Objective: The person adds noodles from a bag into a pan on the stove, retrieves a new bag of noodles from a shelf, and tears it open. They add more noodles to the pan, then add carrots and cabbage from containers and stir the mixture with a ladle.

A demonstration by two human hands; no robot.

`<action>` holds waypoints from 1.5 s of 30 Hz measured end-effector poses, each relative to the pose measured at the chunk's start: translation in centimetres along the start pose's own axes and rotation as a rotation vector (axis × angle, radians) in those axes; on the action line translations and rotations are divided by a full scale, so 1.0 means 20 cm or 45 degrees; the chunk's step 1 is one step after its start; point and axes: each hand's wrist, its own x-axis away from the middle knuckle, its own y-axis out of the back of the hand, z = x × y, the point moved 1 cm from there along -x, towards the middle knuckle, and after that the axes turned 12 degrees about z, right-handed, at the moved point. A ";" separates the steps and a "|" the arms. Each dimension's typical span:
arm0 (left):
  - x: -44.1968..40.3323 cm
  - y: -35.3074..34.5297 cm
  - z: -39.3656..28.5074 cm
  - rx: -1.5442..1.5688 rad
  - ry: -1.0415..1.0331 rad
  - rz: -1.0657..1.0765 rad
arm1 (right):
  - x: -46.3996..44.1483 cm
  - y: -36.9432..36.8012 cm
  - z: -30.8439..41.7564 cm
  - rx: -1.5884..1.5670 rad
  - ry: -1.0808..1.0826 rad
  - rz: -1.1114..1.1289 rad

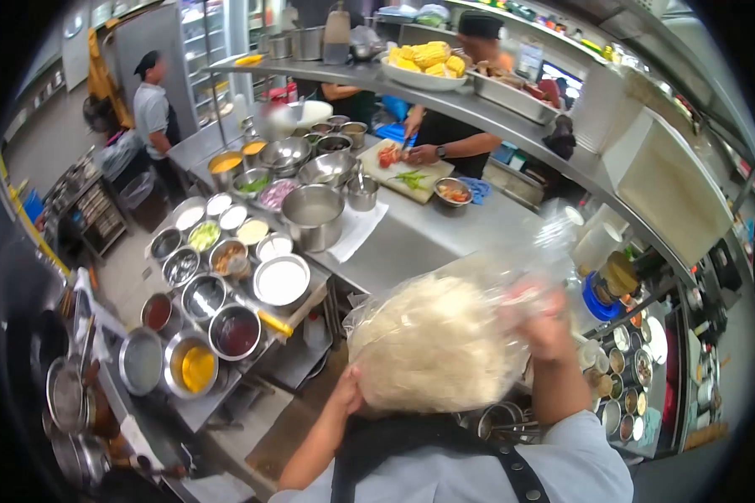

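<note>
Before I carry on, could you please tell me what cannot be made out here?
All in the head view:
- Right hand: fingers blurred and partly veiled by clear plastic.
- Left hand: fingertips hidden by the bag.
- Bag's pale contents: creased, shiny plastic obscures what they are.
- Small containers, right: several contents too small to identify.
- Far-left cookware: partly lost in shadow.

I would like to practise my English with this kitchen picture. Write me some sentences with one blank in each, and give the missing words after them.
The left hand and the right hand hold a transparent plastic ____.
The white bowl on the shelf holds yellow ____.
The co-worker at the board wears a ____ on one wrist.
On the board, red food lies near strips whose colour is ____.

Missing words: bag; corn; watch; green.
</note>
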 end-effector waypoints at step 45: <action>-1.33 -0.94 0.38 0.340 0.212 0.597 | 0.23 0.92 0.56 1.584 0.310 -0.356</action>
